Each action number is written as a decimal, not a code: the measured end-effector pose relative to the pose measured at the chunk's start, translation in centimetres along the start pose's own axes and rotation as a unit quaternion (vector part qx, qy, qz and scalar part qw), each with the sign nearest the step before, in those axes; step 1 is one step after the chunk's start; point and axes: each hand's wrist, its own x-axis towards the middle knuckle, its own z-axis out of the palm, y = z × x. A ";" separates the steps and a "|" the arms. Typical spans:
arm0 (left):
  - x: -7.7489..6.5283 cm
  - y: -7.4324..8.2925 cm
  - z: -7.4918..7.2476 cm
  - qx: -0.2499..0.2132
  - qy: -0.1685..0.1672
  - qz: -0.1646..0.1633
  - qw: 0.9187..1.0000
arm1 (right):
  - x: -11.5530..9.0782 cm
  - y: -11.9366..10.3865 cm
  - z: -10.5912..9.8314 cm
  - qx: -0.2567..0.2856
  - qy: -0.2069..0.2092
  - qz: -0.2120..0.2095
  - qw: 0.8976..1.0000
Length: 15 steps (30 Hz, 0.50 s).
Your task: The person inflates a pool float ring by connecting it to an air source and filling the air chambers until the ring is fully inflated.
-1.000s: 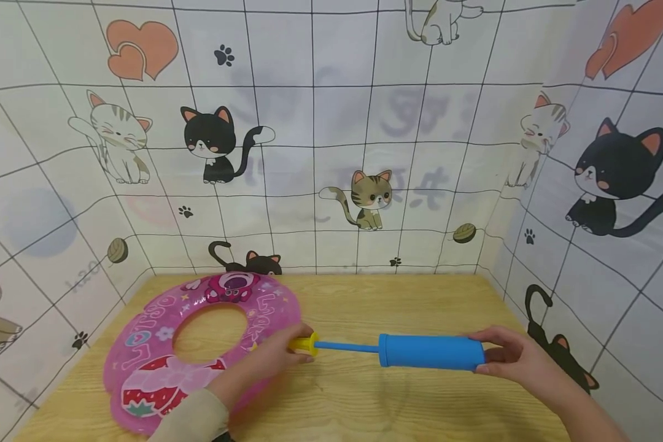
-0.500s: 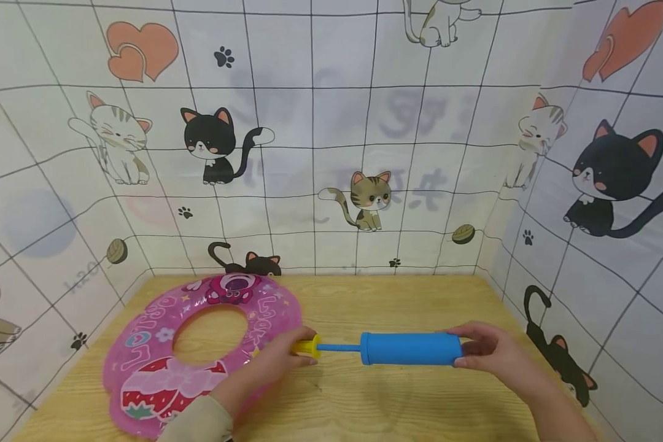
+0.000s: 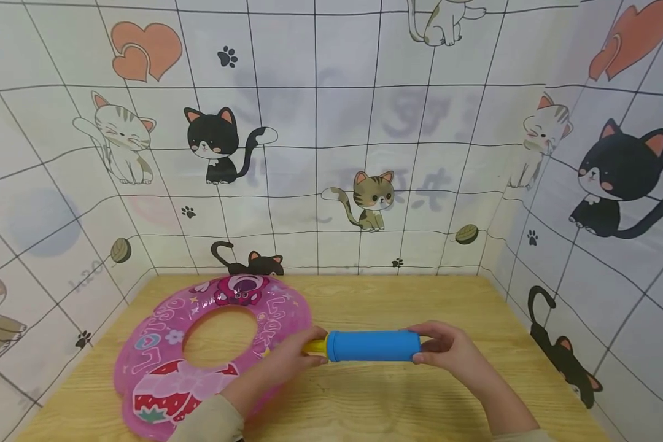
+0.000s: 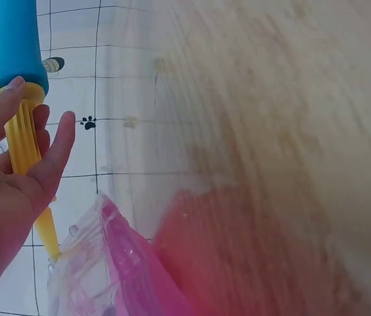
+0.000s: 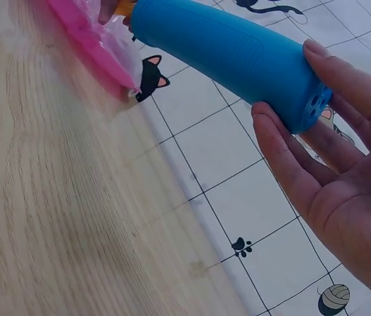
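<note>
A blue hand pump (image 3: 372, 346) lies level between both hands, above the table. My left hand (image 3: 294, 359) grips its yellow nozzle end (image 4: 22, 138), whose narrow tip points toward the pink ring in the left wrist view. My right hand (image 3: 450, 350) holds the far end of the blue barrel (image 5: 231, 56), fingertips and thumb around the end with the small holes. The barrel sits right up against the yellow part, with no blue rod showing. Behind and under the left wrist lies a pink inflatable swim ring (image 3: 166, 344), puffed up, with strawberry and bear prints.
The wooden table (image 3: 420, 405) carries the ring on its left side. A white gridded curtain (image 3: 342, 110) with cat prints encloses the table at the back and on both sides.
The right hand has moved left with the blue barrel, sliding it over the rod until the rod is hidden. The left hand has kept its grip on the yellow end, almost still.
</note>
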 end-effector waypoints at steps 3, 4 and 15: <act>0.3 0.3 -0.2 -0.003 -0.001 -0.014 1.000 | -0.4 -0.3 -0.2 -0.019 0.027 0.002 0.999; 0.4 0.4 -0.3 -0.006 -0.001 -0.019 1.000 | -0.6 -0.5 -0.4 -0.026 0.039 0.008 0.999; 0.2 -0.6 -1.5 0.005 0.001 -0.009 1.000 | -3.7 -0.5 -4.4 -0.044 0.062 -0.004 0.997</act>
